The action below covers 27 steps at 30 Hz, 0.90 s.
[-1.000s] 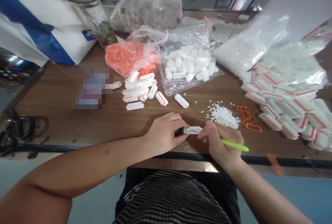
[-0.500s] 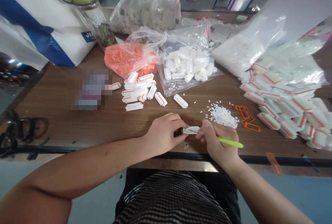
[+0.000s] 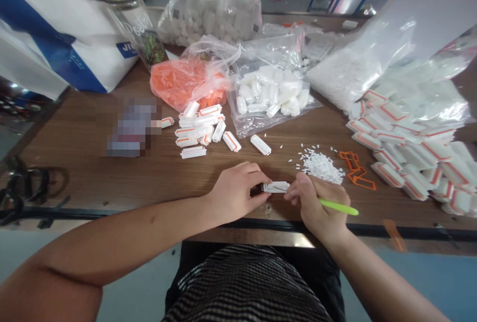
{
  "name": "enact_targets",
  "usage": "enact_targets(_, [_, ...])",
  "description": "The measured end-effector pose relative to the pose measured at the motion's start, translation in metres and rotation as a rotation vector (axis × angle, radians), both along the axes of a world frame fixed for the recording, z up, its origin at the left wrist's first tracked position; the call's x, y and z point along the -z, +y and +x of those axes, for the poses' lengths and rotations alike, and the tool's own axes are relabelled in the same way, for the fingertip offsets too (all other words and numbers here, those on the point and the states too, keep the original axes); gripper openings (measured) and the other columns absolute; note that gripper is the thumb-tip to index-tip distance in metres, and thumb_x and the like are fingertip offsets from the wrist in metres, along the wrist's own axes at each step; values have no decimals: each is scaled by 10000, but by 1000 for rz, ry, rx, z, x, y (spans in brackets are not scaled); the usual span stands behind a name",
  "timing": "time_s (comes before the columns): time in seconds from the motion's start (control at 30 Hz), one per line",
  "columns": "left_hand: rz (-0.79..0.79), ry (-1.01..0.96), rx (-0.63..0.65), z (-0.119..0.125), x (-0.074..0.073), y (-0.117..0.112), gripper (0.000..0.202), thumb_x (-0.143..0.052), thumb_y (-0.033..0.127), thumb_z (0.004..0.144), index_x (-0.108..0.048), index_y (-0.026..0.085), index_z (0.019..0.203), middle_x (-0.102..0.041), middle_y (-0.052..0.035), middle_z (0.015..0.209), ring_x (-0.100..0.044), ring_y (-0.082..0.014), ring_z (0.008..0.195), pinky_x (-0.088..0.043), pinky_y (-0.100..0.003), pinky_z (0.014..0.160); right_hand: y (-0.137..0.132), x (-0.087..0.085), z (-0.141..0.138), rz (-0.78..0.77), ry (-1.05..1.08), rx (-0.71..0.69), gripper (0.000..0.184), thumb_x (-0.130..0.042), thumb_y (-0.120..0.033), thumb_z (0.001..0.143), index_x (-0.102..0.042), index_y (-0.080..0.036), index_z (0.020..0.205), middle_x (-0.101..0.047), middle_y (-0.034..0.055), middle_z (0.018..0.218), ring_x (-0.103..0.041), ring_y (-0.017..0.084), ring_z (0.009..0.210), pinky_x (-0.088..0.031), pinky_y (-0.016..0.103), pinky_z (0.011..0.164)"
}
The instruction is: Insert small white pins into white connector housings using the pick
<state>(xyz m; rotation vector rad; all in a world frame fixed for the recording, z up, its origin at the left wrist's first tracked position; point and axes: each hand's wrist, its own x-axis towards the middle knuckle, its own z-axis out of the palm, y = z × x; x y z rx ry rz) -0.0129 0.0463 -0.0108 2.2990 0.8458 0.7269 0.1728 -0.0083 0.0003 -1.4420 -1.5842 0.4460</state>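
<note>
Our left hand [image 3: 236,190] pinches the case [image 3: 280,184] at one end, near the table's [image 3: 112,183] front edge; our right hand [image 3: 322,200] pinches the green tool [image 3: 339,206], tip at the case. We should brace the case and guide the tip lightly.

Left fingers [image 3: 258,179] pinching a white case [image 3: 278,186], right fingers [image 3: 292,195] around a green tool [image 3: 340,207], white bits [image 3: 322,166] nearby

The person wears a dark top [image 3: 246,284] with a fine pale check and black clothing [image 3: 325,270] over the lap; forearms [image 3: 160,227] and hands [image 3: 233,190] are bare.
</note>
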Motion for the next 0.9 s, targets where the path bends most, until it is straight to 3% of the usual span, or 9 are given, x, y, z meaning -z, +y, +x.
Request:
enact_targets(0.27, [1,1,1,0,2,0,102,-660,260,855,-659,195,934,-651,-11,882,-592,-162,829,-494,-309,754,3,-7,-2,-16,-78,-69,437,-465,-228,962,-621,-197,555,-630,-22,499,-582,79,419,-453,222,475])
enact_targets(0.5, [-10,8,-1,0,1,0,121,-650,273,863,-666,200,957,-657,-15,880,-598,-168,832,-500,-316,755,0,0,0,-10,-22,20,456,-481,-247,967,-643,-203,543,-652,-21,527,-565,71,415,-447,227,483])
enact_targets(0.9, [-6,4,4,0,0,0,104,-657,253,857,-666,196,943,-658,-15,876,-601,-163,826,-496,-310,749,3,-1,-2,-18,-47,5,446,-471,-232,967,-641,-199,556,-652,-18,530,-580,75,431,-452,228,497])
